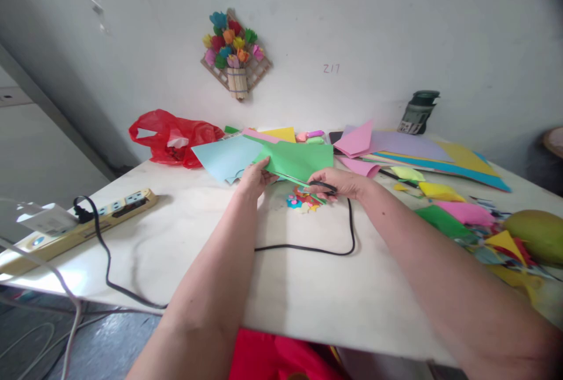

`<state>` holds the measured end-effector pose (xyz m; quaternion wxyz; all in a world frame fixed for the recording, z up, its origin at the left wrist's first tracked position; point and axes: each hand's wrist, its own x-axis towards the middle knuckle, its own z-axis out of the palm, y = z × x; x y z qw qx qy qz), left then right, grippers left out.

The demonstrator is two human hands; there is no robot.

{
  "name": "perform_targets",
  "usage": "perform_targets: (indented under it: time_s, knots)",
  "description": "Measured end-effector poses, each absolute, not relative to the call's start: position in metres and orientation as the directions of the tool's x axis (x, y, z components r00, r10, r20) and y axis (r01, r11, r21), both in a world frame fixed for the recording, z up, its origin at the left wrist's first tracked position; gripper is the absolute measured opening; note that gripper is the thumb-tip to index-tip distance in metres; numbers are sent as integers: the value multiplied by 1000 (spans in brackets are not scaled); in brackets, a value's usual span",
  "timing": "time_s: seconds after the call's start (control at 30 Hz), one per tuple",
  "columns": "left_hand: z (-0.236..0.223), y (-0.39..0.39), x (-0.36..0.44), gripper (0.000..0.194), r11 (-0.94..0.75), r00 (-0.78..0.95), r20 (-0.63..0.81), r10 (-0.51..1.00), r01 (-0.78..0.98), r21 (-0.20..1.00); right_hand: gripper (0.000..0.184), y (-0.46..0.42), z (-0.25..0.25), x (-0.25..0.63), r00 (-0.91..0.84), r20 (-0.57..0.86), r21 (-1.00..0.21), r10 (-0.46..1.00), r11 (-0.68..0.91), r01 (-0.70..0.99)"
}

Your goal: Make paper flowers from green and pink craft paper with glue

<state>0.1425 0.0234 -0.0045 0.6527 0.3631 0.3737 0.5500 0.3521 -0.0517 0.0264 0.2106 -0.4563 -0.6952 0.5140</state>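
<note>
My left hand [258, 179] pinches the near left edge of a green sheet of paper [303, 159], thumb on top. In my right hand [334, 182] are black-handled scissors [323, 186], their blades pointing left along the sheet's near edge. A thin green strip hangs by the scissors. Below them on the table lies a small pile of colourful paper cutouts [303, 199] in red, blue, yellow and cream. A light blue sheet [224, 156] rests behind my left hand, partly under the green one.
A red plastic bag [176, 136] sits at the back left, a power strip [101, 216] in front of it. A black cable [303, 247] crosses the table. Coloured sheets [409, 145], paper scraps [466, 213] and a green-yellow fruit [536, 236] lie right. A dark bottle [417, 113] stands behind.
</note>
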Motion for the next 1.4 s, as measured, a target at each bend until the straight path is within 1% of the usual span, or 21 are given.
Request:
perform_targets:
  time_s: [0.57, 0.7, 0.97, 1.2, 1.4]
  knots:
    - [-4, 23, 140, 12, 135, 137, -82, 987, -444, 886, 33, -52, 27, 353, -480, -168, -910, 861, 52, 412]
    - [-4, 22, 136, 13, 143, 119, -99, 988, -450, 882, 34, -53, 28, 354, -465, -170, -907, 869, 46, 418]
    - [-1, 21, 132, 9, 177, 139, -127, 982, -452, 874, 34, -52, 27, 355, -468, -165, -912, 868, 47, 408]
    - [-7, 24, 131, 8, 128, 155, -68, 986, -420, 898, 32, -51, 26, 355, -489, -183, -917, 853, 32, 399]
    - [-8, 25, 134, 8, 146, 165, -82, 983, -424, 894, 30, -53, 29, 354, -501, -216, -911, 838, 11, 411]
